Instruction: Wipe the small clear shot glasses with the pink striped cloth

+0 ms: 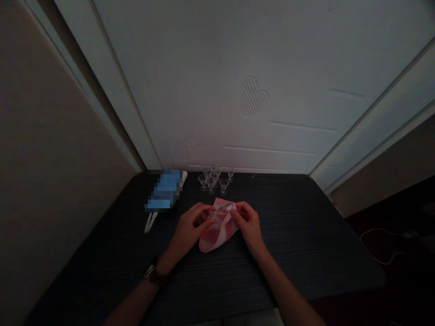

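Between my hands, a pink and white cloth [217,235] hangs in folds above the dark table. A small clear glass [222,209] lies sideways against it, partly covered by the cloth and my fingers. My left hand [192,224] is closed, with thumb and fingers pinching the glass at its left end. On the other side, my right hand [249,222] pinches the cloth over the glass's right end. Just beyond my hands stand several small stemmed glasses [210,183] in a loose cluster.
A phone-like device [165,190] with a blurred blue screen lies at the table's back left, a white cable [149,222] beside it. The dark table [306,240] meets a white panel [210,90] with heart patterns at the back. More white cable lies beyond the right edge.
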### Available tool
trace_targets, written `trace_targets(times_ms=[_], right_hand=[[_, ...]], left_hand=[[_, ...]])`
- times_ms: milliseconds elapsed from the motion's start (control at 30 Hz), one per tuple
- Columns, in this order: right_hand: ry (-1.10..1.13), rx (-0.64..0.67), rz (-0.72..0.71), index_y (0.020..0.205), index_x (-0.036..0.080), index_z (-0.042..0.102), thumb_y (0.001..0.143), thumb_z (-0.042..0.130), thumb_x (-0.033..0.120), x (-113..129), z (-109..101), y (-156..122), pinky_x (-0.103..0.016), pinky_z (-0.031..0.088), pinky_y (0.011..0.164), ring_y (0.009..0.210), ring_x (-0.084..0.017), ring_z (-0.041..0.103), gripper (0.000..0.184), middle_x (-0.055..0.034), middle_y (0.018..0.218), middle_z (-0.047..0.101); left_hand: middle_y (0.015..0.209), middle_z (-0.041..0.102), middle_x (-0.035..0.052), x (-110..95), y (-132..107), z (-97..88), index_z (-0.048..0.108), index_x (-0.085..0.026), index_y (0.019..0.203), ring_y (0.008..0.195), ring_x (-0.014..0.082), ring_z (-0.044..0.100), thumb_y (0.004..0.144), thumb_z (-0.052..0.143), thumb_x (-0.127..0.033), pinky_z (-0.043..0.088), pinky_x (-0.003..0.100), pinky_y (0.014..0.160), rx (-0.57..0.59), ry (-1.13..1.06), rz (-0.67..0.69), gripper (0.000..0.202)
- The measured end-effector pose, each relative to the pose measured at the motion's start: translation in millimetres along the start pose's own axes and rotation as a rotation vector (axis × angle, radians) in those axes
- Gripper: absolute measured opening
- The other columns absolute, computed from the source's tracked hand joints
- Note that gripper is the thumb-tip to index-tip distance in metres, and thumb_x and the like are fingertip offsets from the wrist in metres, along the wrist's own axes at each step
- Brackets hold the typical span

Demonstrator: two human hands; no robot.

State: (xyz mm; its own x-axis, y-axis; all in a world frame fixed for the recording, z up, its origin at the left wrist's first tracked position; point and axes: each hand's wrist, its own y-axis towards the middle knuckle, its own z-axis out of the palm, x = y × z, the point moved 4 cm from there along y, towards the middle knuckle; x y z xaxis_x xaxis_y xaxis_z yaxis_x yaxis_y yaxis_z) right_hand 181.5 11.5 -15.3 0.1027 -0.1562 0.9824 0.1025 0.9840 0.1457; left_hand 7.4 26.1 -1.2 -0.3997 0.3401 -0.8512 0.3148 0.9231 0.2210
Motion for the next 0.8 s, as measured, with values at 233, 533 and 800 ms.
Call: trace_targets(times_ms=[233, 533, 800], right_hand=[[-0.01, 0.005, 0.005, 0.08, 0.018, 0.057, 0.078, 0.062, 0.032, -1.2, -0.1, -0.6, -0.021, 0.031, 0.052, 0.057, -0.009, 0.042, 0.015, 0.0034, 0.066, 0.049], [0.005, 0.011, -0.004, 0.08, 0.017, 0.058, 0.078, 0.062, 0.031, -0.8, 1.4, 0.4, -0.021, 0.033, 0.053, 0.06, -0.01, 0.046, 0.014, 0.0026, 0.068, 0.052], [-0.009, 0.011, -0.005, 0.079, 0.017, 0.059, 0.078, 0.061, 0.03, 2.7, 1.7, -0.2, -0.021, 0.033, 0.054, 0.059, -0.009, 0.045, 0.014, 0.0025, 0.068, 0.052]], left_hand=[[0.076, 0.06, 0.0001, 3.8, -1.3, 0.2, 0.061, -0.018, 0.091, 0.065, 0.0137, 0.057, 0.078, 0.06, -0.033, 0.044, 0.023, 0.057, 0.007, 0.03, -0.042, 0.02], [0.076, 0.064, 0.001, 6.3, -1.1, 0.5, 0.061, -0.017, 0.093, 0.067, 0.0152, 0.06, 0.077, 0.06, -0.036, 0.046, 0.024, 0.06, 0.025, -0.001, -0.076, 0.025], [0.081, 0.067, 0.0037, 7.2, 0.3, -2.1, 0.065, -0.016, 0.093, 0.068, 0.0162, 0.061, 0.075, 0.062, -0.034, 0.047, 0.025, 0.062, -0.008, 0.041, -0.074, 0.026]])
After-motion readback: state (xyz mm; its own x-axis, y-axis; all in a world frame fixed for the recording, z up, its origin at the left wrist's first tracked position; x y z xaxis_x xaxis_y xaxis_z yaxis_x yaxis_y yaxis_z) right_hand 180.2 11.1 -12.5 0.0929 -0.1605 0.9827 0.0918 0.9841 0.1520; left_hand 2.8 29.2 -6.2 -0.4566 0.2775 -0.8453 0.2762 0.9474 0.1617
